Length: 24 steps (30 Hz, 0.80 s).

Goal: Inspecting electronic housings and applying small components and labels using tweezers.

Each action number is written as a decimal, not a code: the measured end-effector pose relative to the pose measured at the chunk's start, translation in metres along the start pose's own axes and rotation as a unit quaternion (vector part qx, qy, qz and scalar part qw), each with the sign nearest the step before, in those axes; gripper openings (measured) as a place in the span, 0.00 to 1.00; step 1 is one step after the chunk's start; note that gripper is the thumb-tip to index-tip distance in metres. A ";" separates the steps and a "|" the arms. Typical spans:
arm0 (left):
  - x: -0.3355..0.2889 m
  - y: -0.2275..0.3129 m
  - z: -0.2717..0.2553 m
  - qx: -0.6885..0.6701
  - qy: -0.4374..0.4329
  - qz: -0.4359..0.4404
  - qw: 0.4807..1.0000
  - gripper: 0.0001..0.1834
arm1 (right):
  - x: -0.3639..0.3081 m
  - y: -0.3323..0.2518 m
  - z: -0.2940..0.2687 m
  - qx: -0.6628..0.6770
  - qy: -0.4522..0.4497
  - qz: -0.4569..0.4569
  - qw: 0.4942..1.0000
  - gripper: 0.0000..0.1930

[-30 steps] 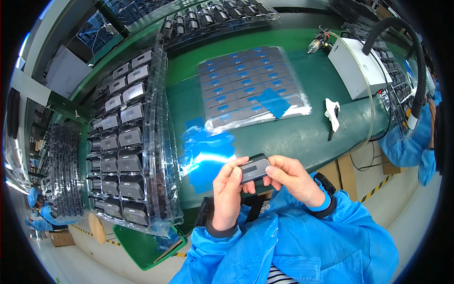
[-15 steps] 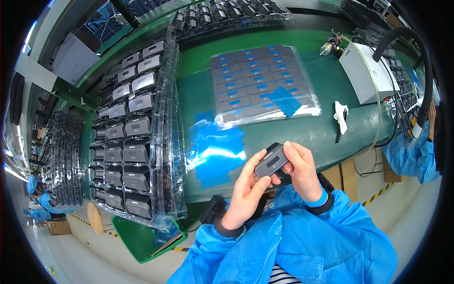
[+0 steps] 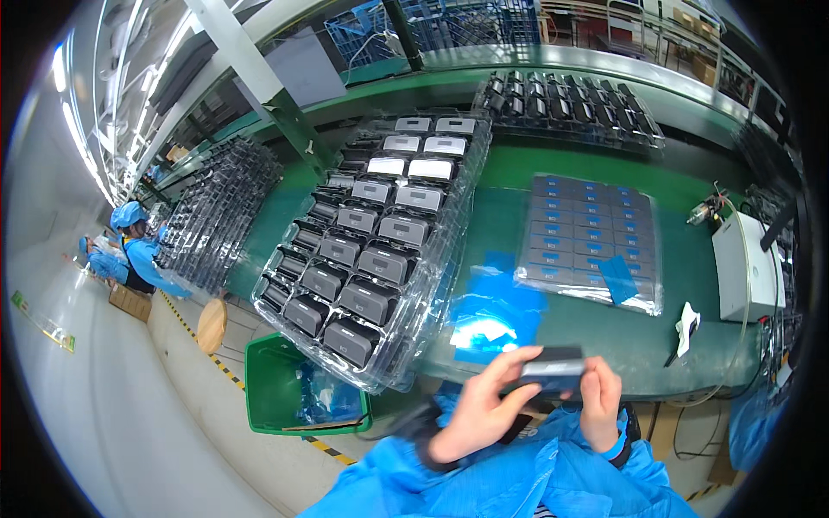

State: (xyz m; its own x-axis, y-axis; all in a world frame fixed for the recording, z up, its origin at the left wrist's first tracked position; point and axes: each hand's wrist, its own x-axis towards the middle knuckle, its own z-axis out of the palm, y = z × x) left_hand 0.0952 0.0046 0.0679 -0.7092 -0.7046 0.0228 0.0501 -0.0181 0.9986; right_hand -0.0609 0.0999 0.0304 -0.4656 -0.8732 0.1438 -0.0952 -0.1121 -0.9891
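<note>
A dark grey, box-shaped plastic device housing (image 3: 553, 369) is held between my two hands above the bench's front edge, slightly blurred by motion. My left hand (image 3: 485, 401) grips its left end between thumb and fingers. At its right end, the fingers of my right hand (image 3: 600, 399) close on it. Left of my hands, a clear plastic tray (image 3: 413, 350) carries rows of similar grey housings (image 3: 377, 262). Blue film sheets (image 3: 501, 311) lie on the green bench just beyond my hands.
Flat grey pieces with blue tabs fill a clear sheet tray (image 3: 596, 226) on the bench (image 3: 492, 207). A white box-shaped machine (image 3: 749, 268) and a white cloth (image 3: 687, 326) are at right. Below the bench stands a green bin (image 3: 268, 406). A co-worker (image 3: 138, 246) is far left.
My view has swung left, so the bench things appear farther right. The housing has turned in my hands from a tilted pose to nearly level, and both hands still hold it.
</note>
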 end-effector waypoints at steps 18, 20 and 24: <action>0.324 0.084 -0.357 0.356 0.336 0.076 0.869 0.26 | 0.014 -0.001 -0.060 -0.083 0.175 0.027 0.981 0.04; 0.357 0.075 -0.355 0.378 0.370 0.071 0.846 0.25 | 0.010 -0.003 -0.067 -0.092 0.216 0.060 0.970 0.04; 0.391 0.057 -0.366 0.408 0.369 0.065 0.833 0.22 | 0.010 0.005 -0.078 -0.124 0.256 0.072 0.956 0.03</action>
State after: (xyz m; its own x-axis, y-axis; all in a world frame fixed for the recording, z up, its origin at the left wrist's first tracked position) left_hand 0.0783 -0.5316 0.1166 -0.0952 -0.9123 0.3982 -0.6153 0.3684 0.6969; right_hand -0.1349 0.1275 0.0294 -0.8534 -0.5172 0.0650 -0.1729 0.1632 -0.9713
